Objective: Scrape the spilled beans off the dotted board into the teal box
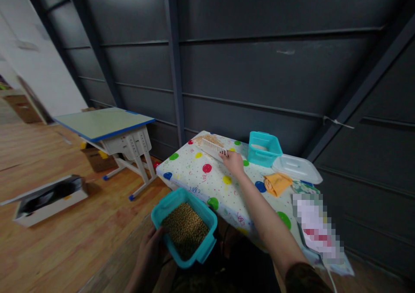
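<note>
My left hand (149, 250) grips the near left edge of a teal plastic box (168, 206) filled with small brown beans, held low in front of me. My right hand (232, 161) reaches across a table with a polka-dot cloth (207, 178). Its fingers rest on the near end of a white slotted basket (212, 146), closed lightly on its rim. Loose brown beans (207, 138) lie in a small heap beside the basket at the table's far corner.
A second teal box (263, 149) and a white lid (296, 168) sit at the table's back right, with an orange cloth (276, 183) in front. A blue-edged desk (106, 124) and an open white box (48, 200) stand left on the wooden floor. Dark panelled wall behind.
</note>
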`<state>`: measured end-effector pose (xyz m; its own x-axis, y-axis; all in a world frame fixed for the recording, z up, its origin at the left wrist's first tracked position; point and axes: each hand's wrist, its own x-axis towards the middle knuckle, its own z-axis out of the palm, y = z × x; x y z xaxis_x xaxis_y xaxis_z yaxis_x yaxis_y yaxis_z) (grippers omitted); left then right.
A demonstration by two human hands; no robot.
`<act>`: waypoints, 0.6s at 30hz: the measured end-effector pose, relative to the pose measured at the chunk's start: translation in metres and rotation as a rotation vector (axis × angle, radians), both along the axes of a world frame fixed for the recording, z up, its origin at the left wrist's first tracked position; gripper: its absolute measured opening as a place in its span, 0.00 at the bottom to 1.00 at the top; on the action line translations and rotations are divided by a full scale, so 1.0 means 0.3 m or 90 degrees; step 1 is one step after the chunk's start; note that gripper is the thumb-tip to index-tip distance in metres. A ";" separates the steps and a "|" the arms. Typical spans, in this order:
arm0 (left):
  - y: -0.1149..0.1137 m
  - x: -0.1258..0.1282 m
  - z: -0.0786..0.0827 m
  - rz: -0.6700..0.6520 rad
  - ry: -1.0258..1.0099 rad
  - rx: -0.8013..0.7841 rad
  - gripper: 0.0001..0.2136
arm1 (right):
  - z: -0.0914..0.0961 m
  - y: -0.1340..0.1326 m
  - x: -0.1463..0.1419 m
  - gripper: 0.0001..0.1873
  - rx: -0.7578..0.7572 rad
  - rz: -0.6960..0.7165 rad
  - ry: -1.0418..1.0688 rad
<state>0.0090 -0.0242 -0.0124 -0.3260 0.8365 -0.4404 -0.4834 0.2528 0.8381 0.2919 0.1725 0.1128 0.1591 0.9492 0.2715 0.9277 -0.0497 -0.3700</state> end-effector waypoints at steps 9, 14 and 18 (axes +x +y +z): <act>-0.004 -0.045 -0.065 -0.057 -0.019 0.009 0.04 | -0.016 0.009 0.001 0.17 0.035 -0.004 0.005; -0.006 -0.039 -0.052 -0.064 -0.002 0.002 0.04 | -0.017 0.013 0.002 0.16 0.050 0.013 0.027; -0.004 -0.037 -0.049 -0.056 -0.006 0.006 0.04 | -0.022 0.016 0.003 0.15 0.046 0.001 0.016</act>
<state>-0.0022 -0.0256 -0.0270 -0.2472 0.8660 -0.4347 -0.4685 0.2859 0.8360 0.2928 0.1773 0.1063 0.1653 0.9275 0.3353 0.9182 -0.0207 -0.3955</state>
